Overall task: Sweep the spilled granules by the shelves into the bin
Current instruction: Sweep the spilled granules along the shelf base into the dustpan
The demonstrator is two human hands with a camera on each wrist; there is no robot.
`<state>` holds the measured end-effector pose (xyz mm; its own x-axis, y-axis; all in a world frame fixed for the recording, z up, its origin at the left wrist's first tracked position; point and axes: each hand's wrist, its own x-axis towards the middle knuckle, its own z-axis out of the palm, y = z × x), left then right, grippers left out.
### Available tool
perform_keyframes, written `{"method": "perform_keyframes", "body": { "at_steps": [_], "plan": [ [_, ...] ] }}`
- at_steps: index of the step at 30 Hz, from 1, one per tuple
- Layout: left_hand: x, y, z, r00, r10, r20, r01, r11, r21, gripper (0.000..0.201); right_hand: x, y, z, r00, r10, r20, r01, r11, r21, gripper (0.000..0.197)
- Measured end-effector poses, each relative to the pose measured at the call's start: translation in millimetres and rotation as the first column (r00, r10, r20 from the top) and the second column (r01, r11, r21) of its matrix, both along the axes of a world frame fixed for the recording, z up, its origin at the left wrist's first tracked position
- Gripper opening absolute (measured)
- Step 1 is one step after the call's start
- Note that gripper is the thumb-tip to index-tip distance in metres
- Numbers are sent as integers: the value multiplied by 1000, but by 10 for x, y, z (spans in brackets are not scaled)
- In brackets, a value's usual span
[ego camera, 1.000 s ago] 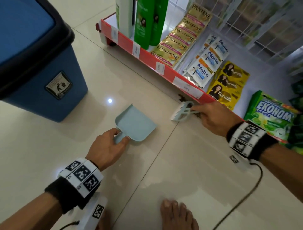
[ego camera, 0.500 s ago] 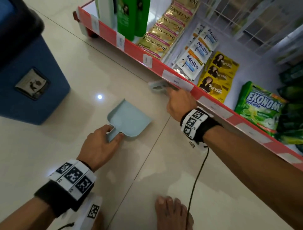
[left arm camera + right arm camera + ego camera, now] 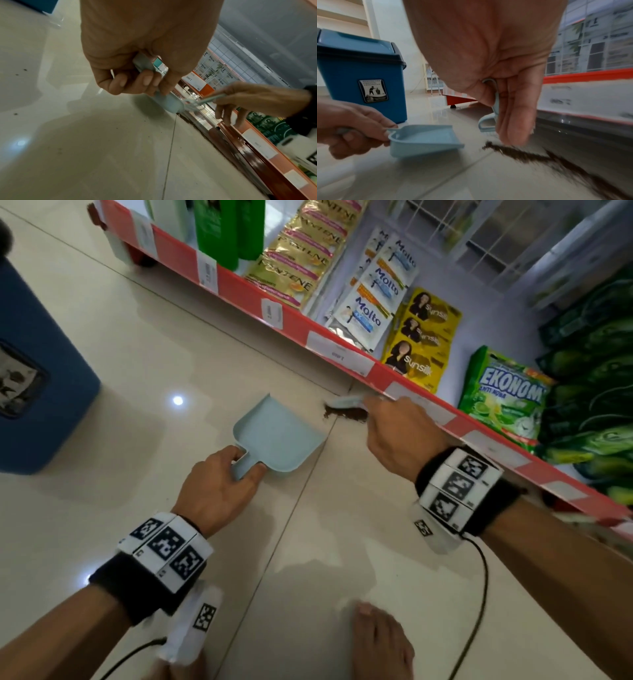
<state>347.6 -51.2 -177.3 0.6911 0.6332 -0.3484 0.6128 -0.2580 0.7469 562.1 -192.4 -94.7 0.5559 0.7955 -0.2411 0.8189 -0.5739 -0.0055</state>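
My left hand point(image 3: 219, 484) grips the handle of a pale blue dustpan point(image 3: 279, 434), which lies flat on the tile floor with its mouth toward the shelf. In the right wrist view the dustpan point(image 3: 423, 140) sits just left of a streak of dark brown granules point(image 3: 518, 152). My right hand point(image 3: 397, 436) grips a small pale blue brush point(image 3: 346, 402) at the foot of the shelf, its head over the granules point(image 3: 342, 415). The brush point(image 3: 488, 121) is partly hidden behind my fingers. A blue bin point(image 3: 37, 378) with a dark lid stands on the floor at left.
A red-edged low shelf point(image 3: 342, 354) runs diagonally along the right, stocked with shampoo bottles, sachets and green packets. More granules line its base point(image 3: 202, 129). A bare foot point(image 3: 380, 642) stands near the bottom. A cable point(image 3: 479, 594) hangs from my right wrist.
My right hand has drawn the brush back along the shelf base toward the dustpan, and a dark pile of granules now shows beside it. The left hand has kept its hold on the dustpan.
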Motion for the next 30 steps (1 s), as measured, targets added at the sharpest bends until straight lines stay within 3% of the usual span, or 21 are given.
{"method": "perform_keyframes", "body": {
  "at_steps": [4, 8, 10, 14, 18, 22, 26, 30],
  "plan": [
    [64, 6, -24, 1000, -6, 20, 5, 1000, 13, 34, -59, 470, -32, 998, 48, 37, -52, 993, 108, 22],
    [152, 70, -52, 1000, -17, 16, 17, 999, 33, 29, -70, 886, -157, 986, 139, 91, -148, 984, 102, 44],
    [179, 85, -62, 1000, -12, -1, 12, 1000, 24, 27, -60, 948, -187, 978, 178, 107, -189, 977, 97, 45],
    [201, 46, -91, 999, -46, -3, 46, 999, -1, 26, 10, 650, -160, 985, 150, 80, -153, 988, 32, 31],
    [240, -65, -100, 995, -101, 21, 101, 995, -4, 26, 85, 43, -83, 996, 81, 36, -76, 991, -111, 28],
    [256, -148, -95, 993, -118, 22, 119, 993, -19, 24, 126, -315, 57, 999, 8, 47, -1, 990, -144, 28],
    [251, -187, -94, 995, -97, -5, 97, 995, -14, 23, 120, -65, 64, 993, 111, 33, -109, 992, -55, 43],
    [217, -203, -61, 996, -88, -15, 89, 996, 16, 23, 52, 519, -111, 973, 204, 112, -208, 978, 28, 41]
  ]
}}
